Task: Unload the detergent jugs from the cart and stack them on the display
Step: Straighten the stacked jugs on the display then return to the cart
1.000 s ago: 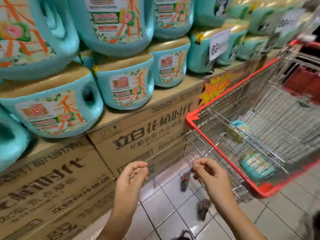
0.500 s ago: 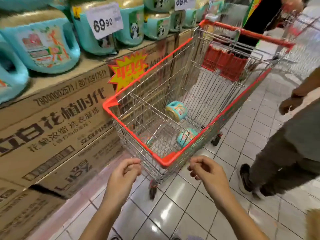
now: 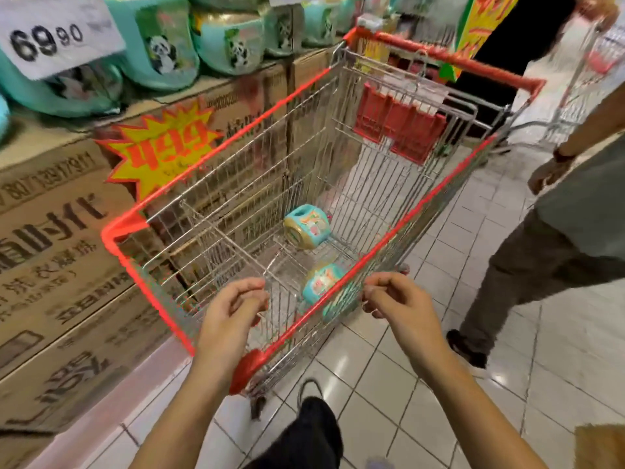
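A wire shopping cart (image 3: 236, 142) with a red rim stands beside the display. Two teal detergent jugs lie on its floor: one (image 3: 306, 230) near the middle, the other (image 3: 321, 282) toward the near end. My left hand (image 3: 233, 309) and my right hand (image 3: 395, 302) hover over the cart's near end, fingers loosely curled, holding nothing. The right hand is just above the right rim. On the left, more teal jugs (image 3: 230, 42) with panda labels sit on stacked cardboard boxes (image 3: 50, 248).
A white price card (image 3: 50, 35) and a yellow starburst sign (image 3: 162, 147) hang on the display. A passer-by (image 3: 558, 238) walks close on the right, and another cart (image 3: 588, 62) is behind them. Tiled floor lies underfoot.
The view swung from the display to the cart. Both hands rose from floor level to above the cart's near end, still holding nothing. The passer-by came closer on the right.
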The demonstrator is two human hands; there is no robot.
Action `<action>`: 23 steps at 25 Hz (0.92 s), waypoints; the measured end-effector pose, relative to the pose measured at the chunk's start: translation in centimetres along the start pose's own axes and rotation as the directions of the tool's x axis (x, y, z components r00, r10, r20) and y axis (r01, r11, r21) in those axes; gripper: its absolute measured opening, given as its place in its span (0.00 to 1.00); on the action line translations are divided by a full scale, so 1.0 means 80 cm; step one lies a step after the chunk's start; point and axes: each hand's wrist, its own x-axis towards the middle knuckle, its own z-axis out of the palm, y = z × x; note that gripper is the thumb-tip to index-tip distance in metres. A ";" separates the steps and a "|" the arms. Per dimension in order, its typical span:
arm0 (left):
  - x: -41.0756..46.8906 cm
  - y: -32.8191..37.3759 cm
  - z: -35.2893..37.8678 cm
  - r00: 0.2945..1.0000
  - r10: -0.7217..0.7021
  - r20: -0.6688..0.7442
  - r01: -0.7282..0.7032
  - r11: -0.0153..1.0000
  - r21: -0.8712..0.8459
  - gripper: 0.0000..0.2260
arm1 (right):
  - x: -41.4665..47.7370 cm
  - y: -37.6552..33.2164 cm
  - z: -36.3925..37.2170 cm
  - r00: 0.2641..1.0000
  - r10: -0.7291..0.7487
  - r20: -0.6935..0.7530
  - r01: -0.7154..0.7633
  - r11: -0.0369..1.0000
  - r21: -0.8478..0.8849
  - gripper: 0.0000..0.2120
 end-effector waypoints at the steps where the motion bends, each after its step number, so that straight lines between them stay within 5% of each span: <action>1: 0.023 0.005 0.016 1.000 0.004 -0.005 -0.004 1.000 -0.007 0.09 | 0.030 -0.005 -0.005 1.000 -0.026 0.008 0.026 1.000 0.004 0.09; 9: 0.202 0.039 0.128 0.991 -0.112 -0.071 0.106 0.991 -0.081 0.07 | 0.268 -0.037 -0.018 0.993 -0.007 0.118 0.024 0.990 -0.139 0.09; 14: 0.290 -0.010 0.171 0.949 -0.237 -0.207 0.236 0.971 -0.030 0.05 | 0.400 -0.004 -0.003 0.955 0.126 0.270 -0.030 0.942 -0.335 0.08; 17: 0.335 -0.064 0.198 0.875 -0.325 -0.358 0.333 0.942 -0.041 0.08 | 0.487 0.049 0.015 0.916 0.204 0.344 0.021 0.835 -0.550 0.05; 23: 0.375 -0.182 0.221 0.651 -0.580 -0.489 0.623 0.777 -0.092 0.15 | 0.580 0.177 0.024 0.668 0.508 0.543 0.152 0.622 -0.768 0.18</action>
